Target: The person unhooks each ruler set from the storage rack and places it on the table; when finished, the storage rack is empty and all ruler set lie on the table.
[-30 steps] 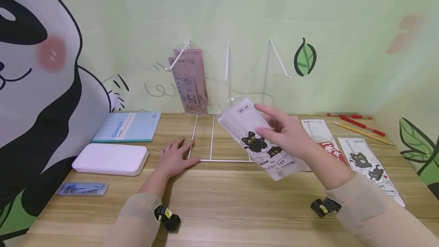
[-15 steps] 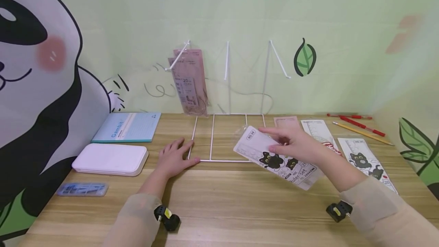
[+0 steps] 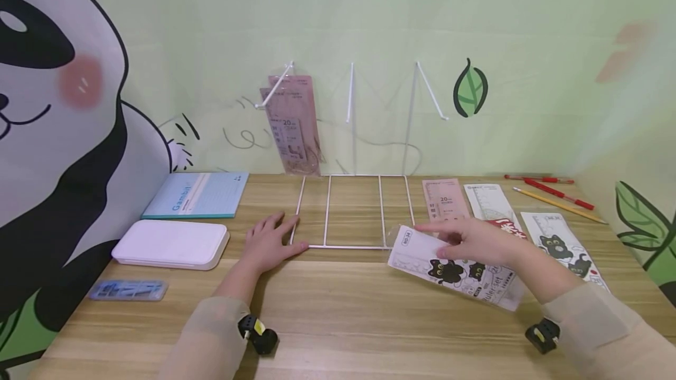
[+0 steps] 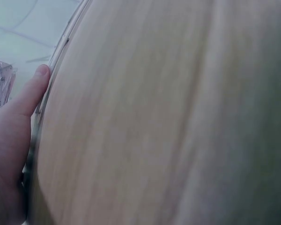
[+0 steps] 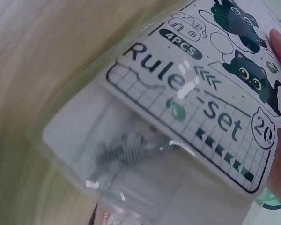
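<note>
Wooden desk [image 3: 338, 309] | right hand [image 3: 475, 242] grip pinching "Ruler-set" pack [image 3: 454, 268] | left hand [image 3: 269, 242] spread flat

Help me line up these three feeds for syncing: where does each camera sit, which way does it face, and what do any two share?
Head: worn on the head, faces forward and down at the desk; shows left hand, right hand, both sleeves.
Left wrist: faces along the desk; shows thumb against the wire rack.
Right wrist: faces the ruler set pack; a fingertip shows.
Shared: head and right wrist both show that pack.
</note>
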Available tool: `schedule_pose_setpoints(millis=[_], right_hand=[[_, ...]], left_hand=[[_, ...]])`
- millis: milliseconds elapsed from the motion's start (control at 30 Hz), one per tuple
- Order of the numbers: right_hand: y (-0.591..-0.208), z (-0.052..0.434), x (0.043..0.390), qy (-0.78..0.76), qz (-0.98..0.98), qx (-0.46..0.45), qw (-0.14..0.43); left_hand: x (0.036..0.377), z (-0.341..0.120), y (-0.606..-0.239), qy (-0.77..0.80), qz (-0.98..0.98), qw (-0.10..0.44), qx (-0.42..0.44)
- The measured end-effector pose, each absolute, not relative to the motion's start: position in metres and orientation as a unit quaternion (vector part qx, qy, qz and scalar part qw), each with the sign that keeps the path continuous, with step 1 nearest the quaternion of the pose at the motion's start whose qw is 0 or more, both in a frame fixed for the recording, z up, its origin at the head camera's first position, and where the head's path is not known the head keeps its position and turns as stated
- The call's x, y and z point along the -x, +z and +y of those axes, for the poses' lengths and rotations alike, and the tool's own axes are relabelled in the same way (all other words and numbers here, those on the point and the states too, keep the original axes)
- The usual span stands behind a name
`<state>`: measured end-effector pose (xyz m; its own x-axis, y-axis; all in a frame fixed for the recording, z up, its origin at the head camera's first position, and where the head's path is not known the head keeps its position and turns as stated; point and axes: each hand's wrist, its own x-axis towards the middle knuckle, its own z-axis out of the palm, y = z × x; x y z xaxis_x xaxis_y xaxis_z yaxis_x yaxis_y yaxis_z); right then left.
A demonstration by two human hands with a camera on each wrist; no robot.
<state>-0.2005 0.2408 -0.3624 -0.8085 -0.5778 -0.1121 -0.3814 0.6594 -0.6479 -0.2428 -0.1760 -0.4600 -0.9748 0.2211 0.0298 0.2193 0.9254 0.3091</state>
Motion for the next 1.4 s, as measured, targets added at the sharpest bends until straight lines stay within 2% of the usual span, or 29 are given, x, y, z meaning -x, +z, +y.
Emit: schedule_pose_setpoints(millis=[567, 800, 1133, 1400], right_hand=[[-0.376, 0.251, 0.198, -0.229, 0.917, 0.251, 0.207], [-0.388, 0.251, 0.197, -0.176, 0.920, 0.296, 0.185], [-0.396, 0.252, 0.190, -0.150, 0.927, 0.302, 0.164], [-0.401, 0.255, 0.189, -0.131, 0.916, 0.355, 0.133]], left_hand=[[0.243, -0.176, -0.460, 0.154, 0.982, 0.003, -0.111], [0.243, -0.176, -0.459, 0.155, 0.982, 0.005, -0.111], [0.242, -0.175, -0.458, 0.159, 0.981, 0.004, -0.110], [0.242, -0.176, -0.458, 0.160, 0.981, 0.006, -0.111]])
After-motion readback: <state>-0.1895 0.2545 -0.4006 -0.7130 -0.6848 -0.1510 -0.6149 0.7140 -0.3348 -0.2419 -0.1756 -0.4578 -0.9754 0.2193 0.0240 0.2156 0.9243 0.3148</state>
